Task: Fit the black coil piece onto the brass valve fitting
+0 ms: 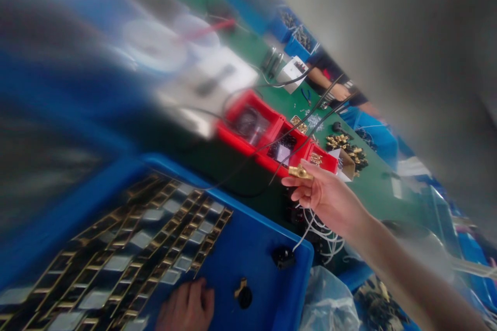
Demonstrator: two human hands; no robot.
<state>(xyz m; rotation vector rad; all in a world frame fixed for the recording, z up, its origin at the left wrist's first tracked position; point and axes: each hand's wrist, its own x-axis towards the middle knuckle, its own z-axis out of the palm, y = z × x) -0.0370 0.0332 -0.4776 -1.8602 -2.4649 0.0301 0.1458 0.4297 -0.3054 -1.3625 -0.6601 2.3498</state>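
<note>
My right hand [330, 199] is raised past the near tray's edge, pinching a brass valve fitting [300, 171] between thumb and fingers. Low in the view, my left hand [188, 306] rests in the blue tray [256, 232] beside the rows of parts. Its fingers are curled together, and whatever they may hold is hidden. Tight slanting rows of black-and-brass parts with pale faces [155, 240] fill the tray's left side. One loose brass fitting with a round black end [243, 295] lies just right of my left hand. A black piece [284, 257] with a white cord sits in the tray's corner.
Red bins [248, 147] of small parts stand beyond the tray, with dark cables crossing over them. Brass fittings [345, 147] are heaped on the green table [382, 191]. A co-worker's hand [339, 92] is at the far side. A clear plastic bag [330, 302] lies beside the tray.
</note>
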